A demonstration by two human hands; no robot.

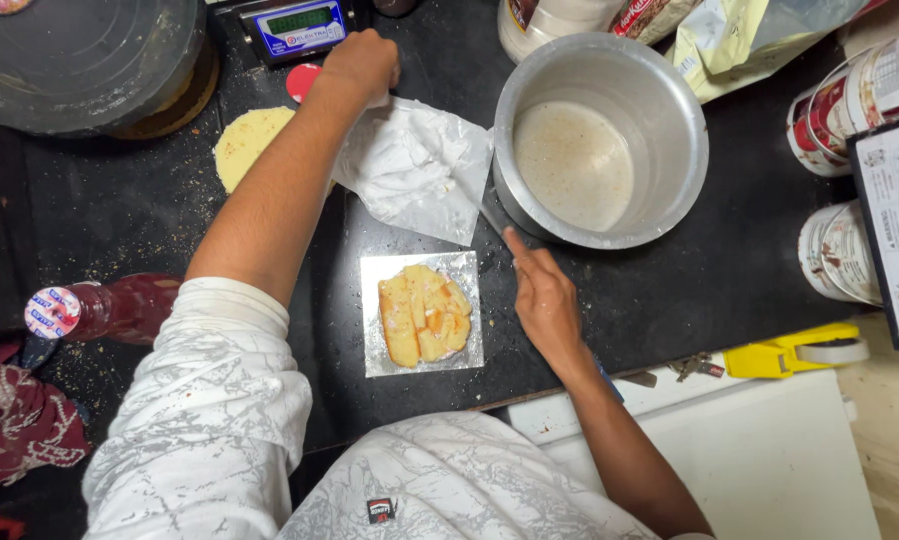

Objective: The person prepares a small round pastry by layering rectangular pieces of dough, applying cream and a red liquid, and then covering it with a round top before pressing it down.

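One square of foil lies flat on the black counter just in front of you, and on it sits a yellowish, toasted piece of food cut into strips. Your right hand rests at the foil's 3 o'clock, just beside its edge but not on it, palm down, fingers loosely together, with the forefinger pointing toward 11 o'clock at the base of the steel pot; it holds nothing. Your left hand is well apart from the foil, up at 12 o'clock, reaching across the counter; its fingers curl down at the far corner of a crumpled white plastic sheet, though you cannot tell whether they actually pinch it. That sheet lies between the foil and the left hand, its near edge close to the foil's top. At the foil's 10 o'clock a round pale flatbread lies partly under your left forearm. A digital scale stands just beyond the left hand. At 9 o'clock a red sauce bottle lies on its side. A yellow tape dispenser sits at 3 o'clock, past the right hand.
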